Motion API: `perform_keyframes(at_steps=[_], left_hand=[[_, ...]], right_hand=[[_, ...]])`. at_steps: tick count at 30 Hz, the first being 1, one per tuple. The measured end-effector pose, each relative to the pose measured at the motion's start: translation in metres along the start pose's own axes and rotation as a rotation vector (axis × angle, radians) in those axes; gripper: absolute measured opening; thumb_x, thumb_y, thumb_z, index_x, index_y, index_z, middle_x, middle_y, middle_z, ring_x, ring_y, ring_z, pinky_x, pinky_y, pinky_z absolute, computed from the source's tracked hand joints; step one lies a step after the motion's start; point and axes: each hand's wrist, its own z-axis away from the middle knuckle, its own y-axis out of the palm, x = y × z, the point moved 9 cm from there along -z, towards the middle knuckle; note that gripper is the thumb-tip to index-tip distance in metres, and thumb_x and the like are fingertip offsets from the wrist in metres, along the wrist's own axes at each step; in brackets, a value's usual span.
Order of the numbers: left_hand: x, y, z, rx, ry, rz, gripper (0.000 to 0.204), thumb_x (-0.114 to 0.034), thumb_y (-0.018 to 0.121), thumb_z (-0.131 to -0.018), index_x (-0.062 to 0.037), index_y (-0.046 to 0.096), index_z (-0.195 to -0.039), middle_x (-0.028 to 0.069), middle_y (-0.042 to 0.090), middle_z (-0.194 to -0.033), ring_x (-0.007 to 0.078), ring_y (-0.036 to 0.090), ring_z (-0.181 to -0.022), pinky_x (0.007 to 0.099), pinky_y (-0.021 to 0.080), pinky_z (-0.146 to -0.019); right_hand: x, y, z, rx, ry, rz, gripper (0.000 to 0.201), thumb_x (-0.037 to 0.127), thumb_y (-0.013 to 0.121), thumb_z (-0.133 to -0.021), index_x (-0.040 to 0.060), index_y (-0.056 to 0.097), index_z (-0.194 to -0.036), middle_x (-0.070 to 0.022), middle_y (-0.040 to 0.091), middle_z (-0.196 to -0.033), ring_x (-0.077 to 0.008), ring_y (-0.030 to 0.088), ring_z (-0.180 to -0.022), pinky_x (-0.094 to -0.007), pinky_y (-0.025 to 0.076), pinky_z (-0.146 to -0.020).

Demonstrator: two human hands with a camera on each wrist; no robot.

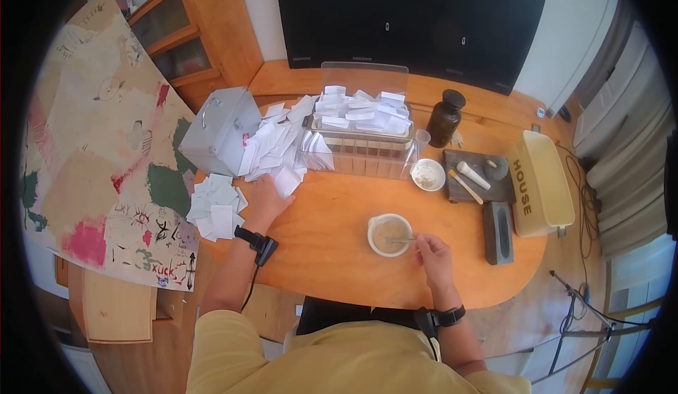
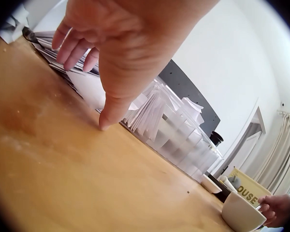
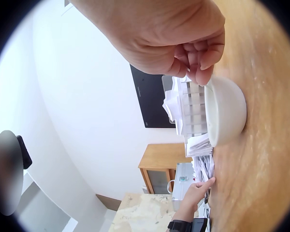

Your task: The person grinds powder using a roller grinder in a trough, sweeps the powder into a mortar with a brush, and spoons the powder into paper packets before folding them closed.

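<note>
Near the front of the table stands a white bowl (image 1: 372, 235) with a small lip and a beige, grainy mix (image 1: 388, 232) inside. My right hand (image 1: 433, 258) pinches the end of a thin grey stick (image 1: 401, 240) that reaches into the mix; in the right wrist view the fingertips sit at the bowl's rim. To the left, my left hand (image 1: 266, 202) lies at the front edge of a heap of folded white papers (image 1: 272, 147). Its fingers are spread over the papers, and in the left wrist view the thumb (image 2: 109, 116) touches the tabletop.
A clear divided rack (image 1: 360, 157) holds more papers. Beside the heap are a silver case (image 1: 222, 129) and pale paper slips (image 1: 212, 207). To the right stand a brown bottle (image 1: 443, 122), small dish (image 1: 437, 182), dark board (image 1: 459, 164) with pestle and brush, stone trough (image 1: 500, 235) and yellow bin (image 1: 544, 182).
</note>
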Motion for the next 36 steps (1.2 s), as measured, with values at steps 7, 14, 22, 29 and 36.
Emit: perform_keyframes(at_steps=[7,14,22,29,36], left_hand=[[-0.009,-0.012,0.008,0.020,-0.031,0.021,0.072,-0.039,0.084,-0.060,0.0014,0.051,-0.110,0.0212,0.057,-0.109,0.0368,0.053,-0.106,0.0435,0.044,-0.091],[-0.078,-0.055,0.046,-0.102,0.201,0.279,0.072,-0.032,0.083,-0.064,0.0043,0.050,-0.116,0.0216,0.056,-0.106,0.0377,0.053,-0.103,0.0434,0.045,-0.088],[-0.134,-0.062,0.083,-0.051,0.339,0.428,0.069,-0.029,0.082,-0.066,-0.0002,0.051,-0.121,0.0186,0.057,-0.102,0.0358,0.054,-0.098,0.0429,0.045,-0.084],[-0.154,-0.057,0.094,0.010,0.337,0.428,0.070,-0.028,0.083,-0.065,-0.0013,0.053,-0.122,0.0163,0.056,-0.102,0.0327,0.055,-0.094,0.0396,0.046,-0.082],[-0.162,-0.056,0.098,0.037,0.349,0.408,0.073,-0.026,0.084,-0.064,-0.0018,0.051,-0.124,0.0160,0.053,-0.098,0.0324,0.054,-0.092,0.0401,0.045,-0.080]], right_hand=[[0.018,0.011,0.007,0.037,-0.212,0.201,0.018,0.013,0.058,-0.094,0.0005,0.067,-0.105,-0.0015,0.063,-0.076,-0.0064,0.053,-0.058,-0.0191,0.043,-0.053],[0.003,0.001,-0.001,0.022,-0.138,0.126,0.016,0.010,0.058,-0.093,0.0012,0.067,-0.104,-0.0012,0.064,-0.077,-0.0062,0.054,-0.059,-0.0191,0.043,-0.053],[0.006,0.004,0.000,0.029,-0.090,0.059,0.017,0.009,0.056,-0.094,0.0017,0.067,-0.104,0.0002,0.063,-0.078,-0.0052,0.053,-0.059,-0.0180,0.041,-0.052],[0.045,0.011,0.019,-0.007,-0.405,0.343,0.014,0.003,0.058,-0.091,0.0009,0.068,-0.101,-0.0057,0.065,-0.077,-0.0121,0.057,-0.059,-0.0221,0.046,-0.055],[0.103,0.037,0.060,0.037,-0.924,0.713,0.018,-0.007,0.060,-0.081,0.0020,0.067,-0.095,-0.0161,0.062,-0.076,-0.0301,0.061,-0.062,-0.0318,0.050,-0.055]])
